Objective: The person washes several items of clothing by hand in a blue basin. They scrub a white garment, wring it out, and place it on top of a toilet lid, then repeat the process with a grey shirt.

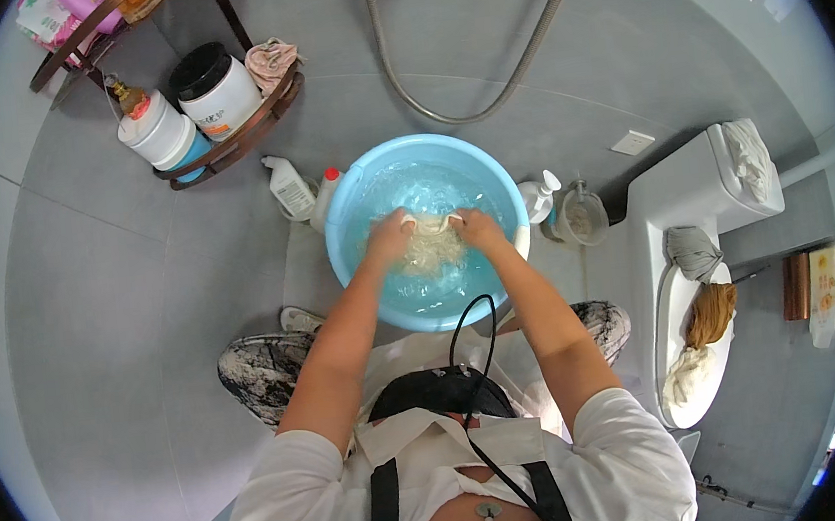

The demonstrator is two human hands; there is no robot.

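A round light-blue basin point(338, 253) of water stands in front of me. In its middle a pale cream cloth point(433, 249) hangs between my two hands, its lower part spread in the rippling water and blurred. My left hand point(390, 237) is closed on the cloth's left upper edge. At its right upper edge my right hand point(478, 229) is closed too, a white bit of fabric showing between the hands. The fingertips are partly hidden. Both forearms reach over the basin's near rim.
Left of the basin stand a white bottle point(290, 187) and a red-capped bottle point(327, 197). A pump bottle point(539, 196) and toilet brush holder point(584, 219) are at right, before a toilet point(654, 298) with cloths on it. A shelf point(259, 125) holds tubs; a shower hose point(511, 81) hangs behind.
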